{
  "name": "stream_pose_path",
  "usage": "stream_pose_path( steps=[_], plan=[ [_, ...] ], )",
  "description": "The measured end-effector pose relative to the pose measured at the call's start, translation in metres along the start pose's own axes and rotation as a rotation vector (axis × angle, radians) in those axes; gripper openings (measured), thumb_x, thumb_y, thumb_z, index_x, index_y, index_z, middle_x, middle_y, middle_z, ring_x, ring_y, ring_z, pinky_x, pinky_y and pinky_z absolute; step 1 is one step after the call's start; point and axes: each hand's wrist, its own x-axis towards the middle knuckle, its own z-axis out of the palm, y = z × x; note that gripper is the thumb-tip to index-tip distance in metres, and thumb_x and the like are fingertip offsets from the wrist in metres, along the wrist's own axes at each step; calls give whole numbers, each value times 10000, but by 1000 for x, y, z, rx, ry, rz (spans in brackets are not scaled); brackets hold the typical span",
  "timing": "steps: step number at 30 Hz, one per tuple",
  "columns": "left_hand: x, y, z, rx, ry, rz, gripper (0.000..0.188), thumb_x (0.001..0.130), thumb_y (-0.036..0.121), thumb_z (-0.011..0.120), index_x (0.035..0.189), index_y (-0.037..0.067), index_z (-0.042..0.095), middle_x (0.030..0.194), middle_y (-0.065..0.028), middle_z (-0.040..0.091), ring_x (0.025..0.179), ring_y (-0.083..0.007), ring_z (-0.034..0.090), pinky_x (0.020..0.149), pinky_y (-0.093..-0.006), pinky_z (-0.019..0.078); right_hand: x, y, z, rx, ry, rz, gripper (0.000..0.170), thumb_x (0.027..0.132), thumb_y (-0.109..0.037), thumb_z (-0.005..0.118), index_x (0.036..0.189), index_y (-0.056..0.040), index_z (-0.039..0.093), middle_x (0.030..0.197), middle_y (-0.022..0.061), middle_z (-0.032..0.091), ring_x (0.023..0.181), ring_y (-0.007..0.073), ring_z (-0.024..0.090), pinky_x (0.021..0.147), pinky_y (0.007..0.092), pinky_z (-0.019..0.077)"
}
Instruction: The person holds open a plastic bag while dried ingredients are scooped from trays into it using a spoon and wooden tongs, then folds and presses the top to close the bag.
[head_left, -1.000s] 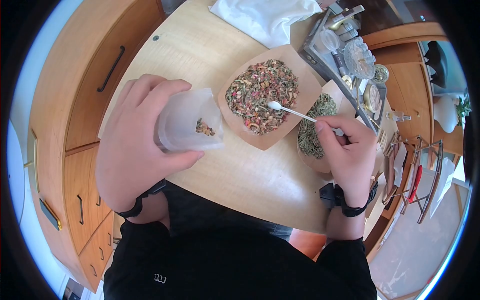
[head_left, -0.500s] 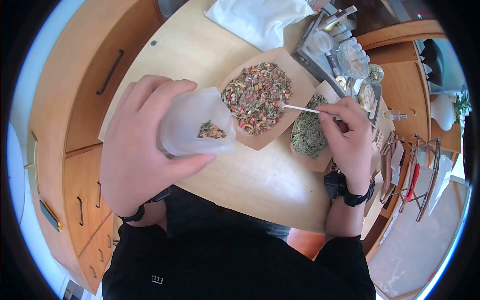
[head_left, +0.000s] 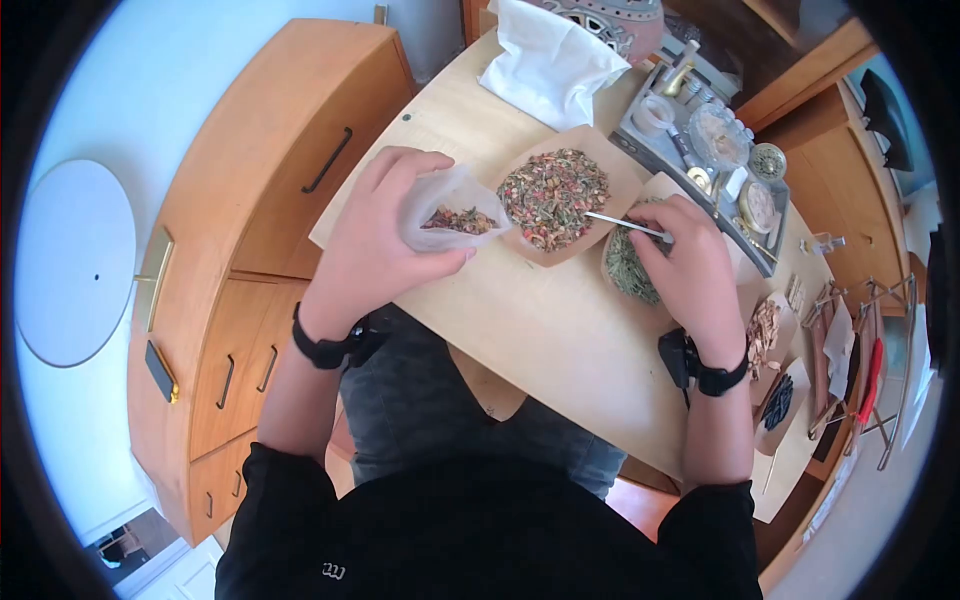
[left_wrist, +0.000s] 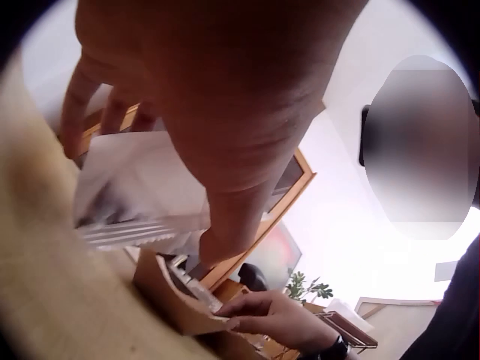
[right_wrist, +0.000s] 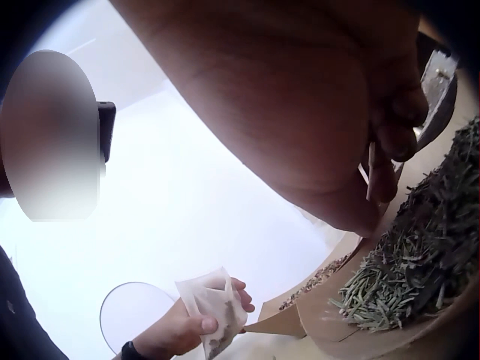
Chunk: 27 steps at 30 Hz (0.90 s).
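Note:
A translucent pouch [head_left: 452,212] with some dried mixed herbs and petals inside is gripped between the fingers and thumb of my left hand [head_left: 362,232]. In the left wrist view, the pouch [left_wrist: 139,180] is upright under the palm. My right hand [head_left: 688,262] pinches a thin white spoon [head_left: 628,227], its tip over the heap of mixed dried petals [head_left: 556,198] in a brown paper tray [head_left: 545,254]. Below that hand lies a second paper tray with green dried herbs [head_left: 630,268], which the right wrist view shows close up [right_wrist: 397,277].
A grey tray [head_left: 650,155] of jars and bottles stands at the back right. Behind the petals lies a white cloth or bag [head_left: 550,65]. Paper trays with wood-coloured pieces [head_left: 764,335] and dark sticks [head_left: 778,402] sit at the right. Wooden drawers [head_left: 290,150] are on the left.
The head view has shifted, showing more of the room and legs. The pouch has tilted, its opening now facing the petals more. The spoon's tip has gone from plainly visible to among the petals.

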Motion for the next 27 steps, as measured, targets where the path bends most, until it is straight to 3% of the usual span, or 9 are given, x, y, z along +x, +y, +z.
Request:
stream_pose_path(
  steps=[5,9,17,27],
  plan=[
    [-25,-32,28,-29,172,36,806,762,179,975,1471,37,621,1411,-152,624,1331,-315,650,1150,-416,523,-7,-1,1,-43,10,-82,229,967,-109,769,1180,-27,792,1107,182,749,1032,421,747,925,494,599],
    [-25,-38,31,-44,192,30,878,746,180,986,1513,34,585,1463,-165,600,1378,-328,617,1189,-434,505,-9,-1,1,-22,30,-86,220,978,-136,765,1170,-31,787,1129,188,751,1038,422,747,929,502,598],
    [-26,-28,32,-3,122,-27,993,686,196,988,1568,61,555,1513,-179,564,1439,-375,549,1251,-471,457,-8,-9,-1,-7,3,-30,183,981,-146,772,1129,-38,779,1060,170,772,1002,401,760,882,500,607],
    [-27,-37,28,-122,52,6,994,668,150,959,1568,60,549,1510,-171,553,1437,-341,552,1250,-442,443,-10,-6,-1,5,15,-29,161,985,-159,766,1106,-54,783,1059,160,787,989,380,770,871,502,615]
  ],
)
